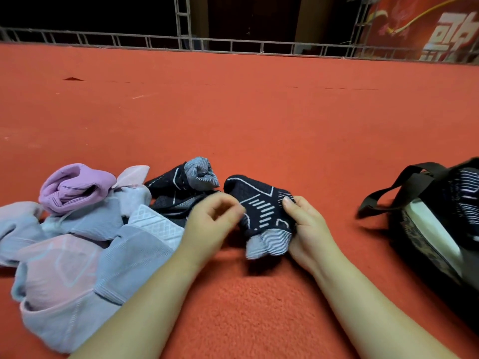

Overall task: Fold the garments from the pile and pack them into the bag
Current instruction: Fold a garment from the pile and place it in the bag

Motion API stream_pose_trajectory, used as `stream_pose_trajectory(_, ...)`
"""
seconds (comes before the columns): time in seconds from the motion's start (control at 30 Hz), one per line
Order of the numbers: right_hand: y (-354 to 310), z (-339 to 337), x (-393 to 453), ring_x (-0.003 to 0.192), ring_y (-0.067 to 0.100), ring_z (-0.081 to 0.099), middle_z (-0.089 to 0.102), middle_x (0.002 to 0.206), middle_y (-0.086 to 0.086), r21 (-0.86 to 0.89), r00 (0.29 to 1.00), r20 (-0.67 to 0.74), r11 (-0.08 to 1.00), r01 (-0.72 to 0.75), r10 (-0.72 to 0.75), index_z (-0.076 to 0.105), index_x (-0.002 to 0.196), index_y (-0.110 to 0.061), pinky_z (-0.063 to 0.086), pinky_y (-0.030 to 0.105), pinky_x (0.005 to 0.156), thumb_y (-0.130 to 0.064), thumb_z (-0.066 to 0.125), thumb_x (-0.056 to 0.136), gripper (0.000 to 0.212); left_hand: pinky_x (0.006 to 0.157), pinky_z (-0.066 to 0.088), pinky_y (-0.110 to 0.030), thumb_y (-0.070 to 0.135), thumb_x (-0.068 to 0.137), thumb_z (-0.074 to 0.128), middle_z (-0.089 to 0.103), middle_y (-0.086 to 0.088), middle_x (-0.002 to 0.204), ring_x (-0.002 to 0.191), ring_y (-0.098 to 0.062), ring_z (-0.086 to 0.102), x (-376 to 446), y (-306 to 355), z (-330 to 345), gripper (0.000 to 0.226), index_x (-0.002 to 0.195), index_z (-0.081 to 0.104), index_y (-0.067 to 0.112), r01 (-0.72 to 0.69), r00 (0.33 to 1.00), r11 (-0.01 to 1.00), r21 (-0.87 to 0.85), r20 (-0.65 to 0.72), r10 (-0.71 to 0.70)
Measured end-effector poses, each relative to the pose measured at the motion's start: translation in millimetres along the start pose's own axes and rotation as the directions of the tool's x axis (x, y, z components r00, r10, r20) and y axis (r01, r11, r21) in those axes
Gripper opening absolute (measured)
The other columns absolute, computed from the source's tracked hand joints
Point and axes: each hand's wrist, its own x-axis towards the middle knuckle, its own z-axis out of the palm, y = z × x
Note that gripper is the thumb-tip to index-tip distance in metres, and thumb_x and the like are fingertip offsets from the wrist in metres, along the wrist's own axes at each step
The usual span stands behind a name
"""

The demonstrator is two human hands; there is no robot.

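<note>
A dark navy sock (261, 208) with white line pattern and a grey striped toe lies on the red carpet in front of me. My right hand (308, 229) grips its right edge, thumb on top. My left hand (215, 216) is blurred just left of the sock, fingers curled and touching or almost touching it. A pile of garments (85, 234) in pink, lilac and pale blue sits at the left, with another navy sock (181, 187) at its far edge. A black bag (440, 229) with strap handles stands open at the right, patterned dark fabric inside.
Red carpet (233, 112) stretches far ahead to a metal truss railing (233, 45). A red banner (427, 29) hangs at the back right. The bag's handle (388, 193) loops toward me on the floor.
</note>
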Motion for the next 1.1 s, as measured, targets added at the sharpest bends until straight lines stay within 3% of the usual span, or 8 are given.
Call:
stream_pose_trajectory(0.17, 15.2, 14.1, -4.5, 0.082, 0.026, 0.062, 0.065, 0.089, 0.014, 0.129, 0.998, -0.06, 0.991, 0.032, -0.024, 0.05, 0.1, -0.008, 0.051, 0.044, 0.084, -0.015, 0.043, 0.099, 0.01, 0.055, 0.036, -0.018, 0.06, 0.062, 0.055, 0.049, 0.009, 0.053, 0.05, -0.002, 0.044, -15.6, 4.4, 11.9, 0.03, 0.078, 0.063, 0.037, -0.044, 0.994, 0.954, 0.297, 0.106, 0.013)
stream_pose_trajectory(0.27, 12.5, 10.2, 0.0, 0.084, 0.025, 0.061, 0.065, 0.089, 0.011, 0.055, 0.998, -0.058, 0.998, 0.043, -0.04, 0.052, 0.099, -0.009, 0.05, 0.046, 0.087, -0.018, 0.045, 0.099, 0.012, 0.063, 0.034, -0.011, 0.066, 0.057, 0.055, 0.05, 0.016, 0.069, 0.07, 0.002, 0.05, -15.8, 0.0, 13.8, 0.04, 0.084, 0.063, 0.038, -0.162, 0.965, 0.858, 0.488, 0.262, 0.033)
stream_pose_trajectory(0.4, -4.9, -2.8, 1.5, 0.083, 0.022, 0.064, 0.069, 0.093, 0.01, -0.31, 0.962, 0.213, 0.946, -0.099, 0.17, 0.062, 0.103, -0.007, 0.051, 0.035, 0.077, -0.03, 0.057, 0.082, 0.031, 0.064, 0.036, -0.012, 0.051, 0.061, 0.063, 0.048, 0.011, 0.076, 0.069, 0.0, 0.047, -10.2, -4.1, 10.9, 0.022, 0.061, 0.051, 0.033, -0.123, 0.973, 0.954, 0.274, 0.224, 0.061)
stream_pose_trajectory(0.47, -14.4, -8.5, -1.5, 0.055, 0.013, 0.06, 0.066, 0.069, 0.003, -0.428, 0.897, 0.251, 0.873, -0.234, 0.363, 0.064, 0.092, -0.012, 0.047, 0.025, 0.054, -0.035, 0.056, 0.082, 0.026, 0.063, 0.036, -0.015, 0.048, 0.065, 0.06, 0.049, 0.01, 0.07, 0.064, 0.0, 0.044, -11.2, -1.7, 10.3, 0.02, 0.06, 0.051, 0.032, -0.09, 0.98, 0.977, 0.191, 0.19, 0.053)
stream_pose_trajectory(0.53, -15.3, -11.6, -3.7, 0.033, 0.006, 0.035, 0.047, 0.049, -0.001, -0.507, 0.894, 0.18, 0.818, -0.273, 0.41, 0.058, 0.078, -0.016, 0.026, 0.015, 0.039, -0.038, 0.054, 0.086, 0.024, 0.059, 0.035, -0.016, 0.051, 0.07, 0.053, 0.048, 0.013, 0.061, 0.058, 0.001, 0.042, -13.4, 0.1, 11.7, 0.023, 0.062, 0.05, 0.03, -0.041, 0.982, 0.992, 0.12, 0.186, 0.018)
stream_pose_trajectory(0.73, -11.3, -10.5, 2.8, 0.03, 0.006, 0.019, 0.027, 0.036, -0.006, -0.268, 0.977, -0.078, 0.94, -0.212, 0.199, 0.039, 0.067, -0.019, 0.016, 0.011, 0.038, -0.037, 0.043, 0.099, 0.037, 0.053, 0.031, -0.015, 0.058, 0.078, 0.043, 0.042, 0.013, 0.054, 0.053, 0.001, 0.036, -11.1, 5.9, 10.8, 0.042, 0.063, 0.041, 0.019, -0.051, 0.987, 0.997, 0.066, -0.152, 0.06)
stream_pose_trajectory(0.9, -3.5, 0.6, 0.3, 0.035, 0.003, 0.037, 0.049, 0.044, -0.007, -0.193, 0.98, -0.195, 0.979, -0.07, 0.031, 0.052, 0.078, -0.018, 0.031, 0.015, 0.037, -0.034, 0.042, 0.101, 0.029, 0.052, 0.032, -0.012, 0.042, 0.088, 0.053, 0.044, 0.015, 0.052, 0.051, 0.001, 0.039, 0.1, 4.5, 1.1, 0.038, 0.061, 0.04, 0.018, -0.002, 0.946, 0.987, 0.161, -0.319, 0.054)
stream_pose_trajectory(1.1, -1.8, 5.7, 0.8, 0.048, 0.01, 0.059, 0.067, 0.06, -0.004, 0.026, 0.977, -0.213, 0.999, -0.028, 0.032, 0.058, 0.089, -0.02, 0.047, 0.024, 0.053, -0.032, 0.039, 0.102, 0.025, 0.055, 0.037, -0.023, 0.037, 0.074, 0.06, 0.038, 0.012, 0.054, 0.053, -0.004, 0.035, -2.1, -0.1, 6.0, 0.022, 0.061, 0.046, 0.025, 0.035, 0.998, 0.999, 0.023, -0.056, -0.034)
